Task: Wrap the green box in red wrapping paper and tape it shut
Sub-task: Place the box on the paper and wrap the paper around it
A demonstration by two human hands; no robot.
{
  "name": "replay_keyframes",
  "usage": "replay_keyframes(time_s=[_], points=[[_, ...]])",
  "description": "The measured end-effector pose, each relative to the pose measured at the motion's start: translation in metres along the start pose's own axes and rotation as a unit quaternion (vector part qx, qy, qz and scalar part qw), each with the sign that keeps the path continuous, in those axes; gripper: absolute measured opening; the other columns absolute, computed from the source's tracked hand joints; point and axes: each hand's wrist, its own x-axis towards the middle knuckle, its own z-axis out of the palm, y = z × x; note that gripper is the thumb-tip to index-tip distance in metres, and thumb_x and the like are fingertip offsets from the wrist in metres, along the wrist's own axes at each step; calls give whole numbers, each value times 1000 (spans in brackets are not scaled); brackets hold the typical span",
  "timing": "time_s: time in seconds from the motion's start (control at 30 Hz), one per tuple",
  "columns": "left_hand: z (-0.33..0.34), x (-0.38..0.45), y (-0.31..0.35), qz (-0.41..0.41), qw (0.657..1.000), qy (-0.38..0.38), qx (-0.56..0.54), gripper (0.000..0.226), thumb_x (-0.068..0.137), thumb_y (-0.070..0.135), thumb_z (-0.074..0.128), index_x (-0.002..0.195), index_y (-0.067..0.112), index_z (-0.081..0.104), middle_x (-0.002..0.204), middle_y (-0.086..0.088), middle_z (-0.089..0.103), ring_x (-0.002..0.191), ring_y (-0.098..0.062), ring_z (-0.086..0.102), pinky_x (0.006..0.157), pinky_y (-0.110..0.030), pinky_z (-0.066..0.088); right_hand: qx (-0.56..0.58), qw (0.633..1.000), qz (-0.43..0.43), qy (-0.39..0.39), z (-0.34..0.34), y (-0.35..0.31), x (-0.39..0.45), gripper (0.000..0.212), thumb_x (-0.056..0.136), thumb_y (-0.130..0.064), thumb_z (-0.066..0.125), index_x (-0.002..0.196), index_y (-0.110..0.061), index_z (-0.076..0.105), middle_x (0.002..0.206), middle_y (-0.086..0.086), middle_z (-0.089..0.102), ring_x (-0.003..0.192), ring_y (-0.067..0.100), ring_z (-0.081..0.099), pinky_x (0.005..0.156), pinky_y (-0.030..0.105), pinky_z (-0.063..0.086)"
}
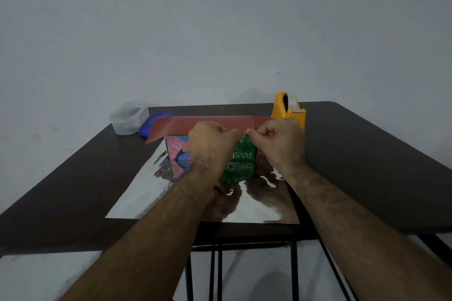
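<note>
A dark brown table (367, 154) filled the lower half of the view, set against a plain pale wall (220, 19). On the table lay the sheet of wrapping paper (146, 193), silver mirror side up over its near part, so that it reflected the box and the arms. Its far edge was folded up and over toward the person, showing the red side (210, 121) as a long band along the top of the box.

The green box (242, 154) stood on the paper near the middle of the table, its near face bearing white lettering and a pink and blue picture at the left end. Much of it was hidden behind the hands.

Both forearms reached in from the bottom of the frame. The left hand (210, 140) had its fingers curled and gripped the red edge of the paper at the top of the box. The right hand (281, 140) was curled likewise and pinched the same edge just beside it, the fingertips of the two hands almost meeting.

A yellow tape dispenser (289, 111) stood upright behind the right hand, near the far edge. At the far left corner sat a clear plastic container (128, 117), with its blue lid (149, 124) lying just beside it, partly under the red flap.
</note>
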Motion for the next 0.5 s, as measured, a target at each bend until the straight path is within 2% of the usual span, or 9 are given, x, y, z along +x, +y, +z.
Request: replay_keyframes(time_s=[0.13, 0.2, 0.3, 0.37, 0.43, 0.5], points=[[-9, 5, -9, 19, 999, 45, 12, 35, 78, 31, 83, 55, 12, 65, 53, 1, 65, 50, -16, 65, 48, -27, 54, -6, 1000, -1, 2, 0, 0, 0, 32, 78, -55, 77, 66, -26, 77, 64, -21, 67, 75, 13, 66, 70, 44, 57], [-10, 7, -15, 88, 993, 73, 30, 32, 82, 30, 79, 60, 13, 65, 56, 1, 64, 56, -21, 64, 56, -35, 57, -7, 1000, -6, 3, -1, -1, -1, 32, 79, -54, 78, 65, -25, 77, 64, -21, 67, 73, 13, 66, 68, 44, 56], [-9, 6, -14, 287, 954, 44, 79, 5, 87, 23, 80, 91, 20, 79, 87, 10, 67, 82, -15, 61, 73, -32, 51, -9, 1000, -14, 6, -1, -1, -1, 31, 80, -51, 80, 64, -24, 75, 63, -19, 66, 71, 14, 64, 66, 44, 55], [-7, 10, -13, 385, 909, 11, 160, 17, 88, 20, 83, 104, 23, 84, 100, 6, 67, 98, -19, 56, 82, -37, 47, -13, 1000, -17, 4, -1, -1, -1, 32, 80, -52, 79, 65, -24, 75, 63, -19, 65, 69, 15, 63, 65, 44, 55], [-8, 14, -12, 399, 892, 1, 213, 14, 90, 27, 81, 104, 28, 85, 102, 8, 66, 103, -21, 52, 85, -39, 41, -8, 1000, -15, 5, -1, 0, -2, 31, 81, -51, 78, 65, -24, 75, 64, -19, 66, 71, 14, 64, 67, 45, 55], [-10, 18, -15, 396, 889, -4, 230, 14, 91, 37, 79, 103, 31, 85, 102, 11, 65, 105, -21, 49, 86, -38, 31, 0, 1000, -10, 6, 0, 2, -2, 29, 82, -49, 79, 65, -25, 75, 65, -21, 67, 73, 14, 66, 70, 45, 56]])
